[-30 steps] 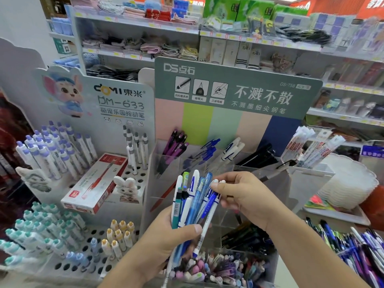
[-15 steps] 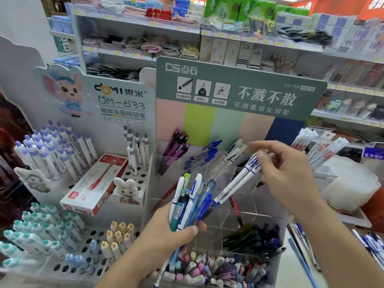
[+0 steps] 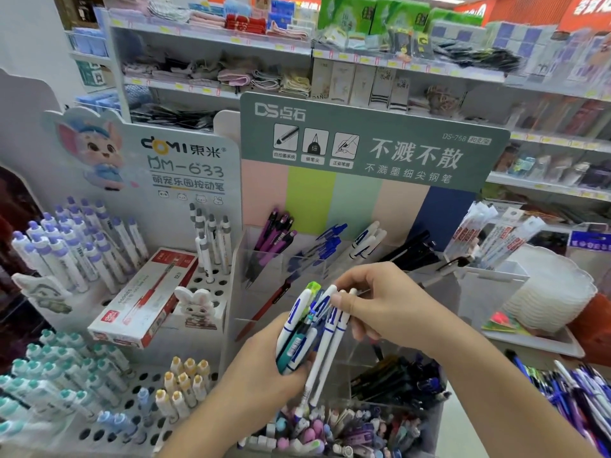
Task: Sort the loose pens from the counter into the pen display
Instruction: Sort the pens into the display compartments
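The right hand (image 3: 390,312) has its fingers (image 3: 344,300) pinching the tops of two white-and-blue pens (image 3: 325,352). The left hand (image 3: 264,368) is curled round a bundle of pens (image 3: 299,328), held upright just before the clear pen display (image 3: 330,262). A red box (image 3: 145,299) lies to the left.

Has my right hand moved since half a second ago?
Yes. The right hand came back down and left from the white-and-blue pen compartment to the pen bundle.

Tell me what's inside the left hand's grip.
The left hand holds a bundle of white-and-blue plastic pens, a teal one and a green-capped one. Its palm covers their lower ends.
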